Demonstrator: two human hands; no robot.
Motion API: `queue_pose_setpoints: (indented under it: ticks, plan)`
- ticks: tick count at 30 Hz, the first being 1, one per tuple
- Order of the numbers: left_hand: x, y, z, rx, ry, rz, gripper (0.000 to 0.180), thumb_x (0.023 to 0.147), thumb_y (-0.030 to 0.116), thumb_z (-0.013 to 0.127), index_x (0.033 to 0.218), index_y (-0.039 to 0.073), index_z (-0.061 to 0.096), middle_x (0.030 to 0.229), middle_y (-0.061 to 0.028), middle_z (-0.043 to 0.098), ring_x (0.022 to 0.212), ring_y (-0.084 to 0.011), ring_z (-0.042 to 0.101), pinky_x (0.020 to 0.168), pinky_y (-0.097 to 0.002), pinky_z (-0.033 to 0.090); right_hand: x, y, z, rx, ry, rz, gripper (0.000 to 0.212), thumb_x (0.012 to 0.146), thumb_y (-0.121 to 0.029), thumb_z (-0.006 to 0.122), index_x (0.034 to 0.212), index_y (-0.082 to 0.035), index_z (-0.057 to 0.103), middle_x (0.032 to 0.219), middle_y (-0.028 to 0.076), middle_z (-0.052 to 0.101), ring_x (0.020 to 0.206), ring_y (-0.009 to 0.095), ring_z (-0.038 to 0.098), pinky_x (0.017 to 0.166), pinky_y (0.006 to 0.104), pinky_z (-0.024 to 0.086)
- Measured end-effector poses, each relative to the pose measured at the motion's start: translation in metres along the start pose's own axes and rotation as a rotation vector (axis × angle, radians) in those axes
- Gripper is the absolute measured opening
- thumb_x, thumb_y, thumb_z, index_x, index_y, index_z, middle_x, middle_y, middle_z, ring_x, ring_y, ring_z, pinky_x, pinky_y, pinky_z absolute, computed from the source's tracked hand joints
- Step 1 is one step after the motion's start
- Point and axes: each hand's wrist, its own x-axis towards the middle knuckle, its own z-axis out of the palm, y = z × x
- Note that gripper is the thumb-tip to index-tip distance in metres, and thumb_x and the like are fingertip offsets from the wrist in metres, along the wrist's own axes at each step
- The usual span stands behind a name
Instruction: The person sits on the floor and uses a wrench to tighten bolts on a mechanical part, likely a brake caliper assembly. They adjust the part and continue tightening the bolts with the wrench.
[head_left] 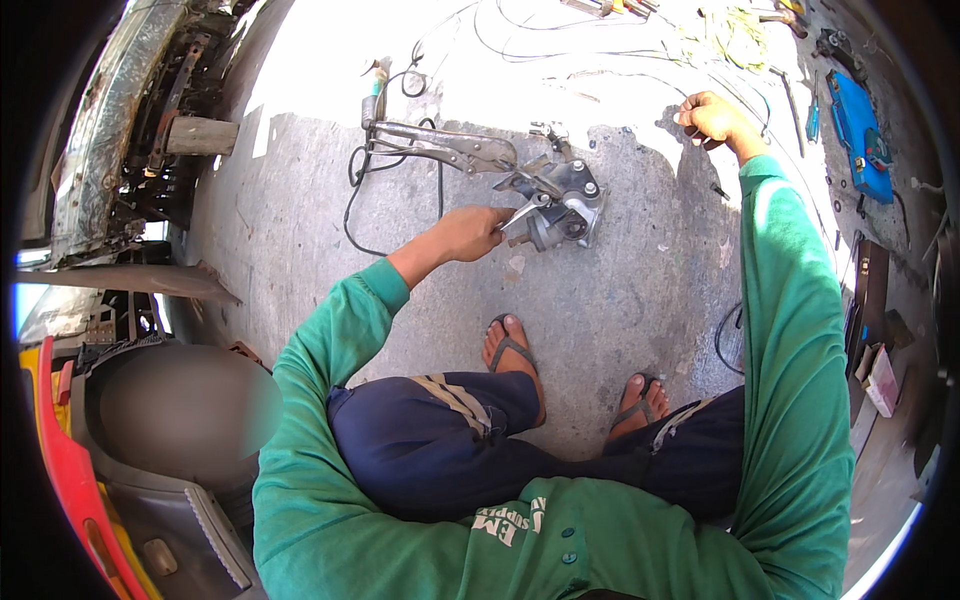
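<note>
My left hand (pixel 470 232) is closed at the near left side of a greasy metal mechanical assembly (pixel 562 205), gripping a silver lever-like piece (pixel 525 213) that reaches onto it. The assembly rests on the concrete with bolt heads showing on its upper face. Long-handled locking pliers (pixel 445 142) lie against its far left side; whether their jaws bite on it I cannot tell. Stretched out to the far right, my right hand (pixel 712 118) hovers at the edge of the sunlit floor. Its fingers are curled together, and anything between them is too small to make out.
Left of the pliers is a green-and-grey corded tool (pixel 374 95), its black cable looping on the floor. A blue case (pixel 858 135) and a blue-handled screwdriver (pixel 812 108) lie at right. A vehicle's metal frame (pixel 110 130) borders the left. A yellow-green cloth (pixel 735 38) lies far right.
</note>
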Motion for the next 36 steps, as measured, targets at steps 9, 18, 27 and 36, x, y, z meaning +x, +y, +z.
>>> queue_pose_setpoints:
  ticks: [9,18,27,36]
  plan:
    - [-0.002,0.099,-0.002,-1.632,-0.15,-0.386,0.077,0.101,0.013,0.063,0.158,-0.009,0.016,0.087,-0.0148,0.071,0.071,-0.0158,0.07,0.053,-0.0269,0.053,-0.001,0.001,-0.001,-0.003,0.044,-0.002,0.018,0.094,-0.022,0.07,0.103,-0.008,0.066,0.077,0.002,0.063,0.059,0.014,0.061,0.049,0.0326,0.049]
    - [-0.026,0.046,-0.002,-0.413,-0.091,-0.238,0.063,0.092,0.008,0.063,0.148,-0.009,0.038,0.09,-0.0241,0.071,0.08,-0.0328,0.073,0.066,-0.0448,0.056,-0.008,-0.003,-0.007,-0.003,0.042,-0.006,0.02,0.094,-0.025,0.069,0.104,-0.008,0.068,0.079,0.003,0.064,0.06,0.014,0.062,0.051,0.0328,0.052]
    - [-0.01,0.005,0.006,0.003,0.043,0.1,0.069,0.088,0.009,0.061,0.153,0.002,0.039,0.088,-0.0253,0.071,0.085,-0.0442,0.068,0.077,-0.0513,0.052,-0.006,-0.004,-0.006,-0.02,0.007,-0.012,0.021,0.094,-0.026,0.069,0.105,-0.007,0.067,0.08,0.003,0.064,0.063,0.015,0.063,0.053,0.034,0.053]
    - [-0.003,0.02,-0.028,0.033,-0.123,0.023,0.056,0.085,0.007,0.056,0.14,-0.001,0.055,0.095,-0.0266,0.072,0.089,-0.0413,0.07,0.081,-0.049,0.053,-0.01,-0.004,-0.004,-0.033,0.032,-0.007,0.02,0.094,-0.025,0.069,0.104,-0.008,0.067,0.08,0.003,0.065,0.063,0.015,0.063,0.052,0.0326,0.052]
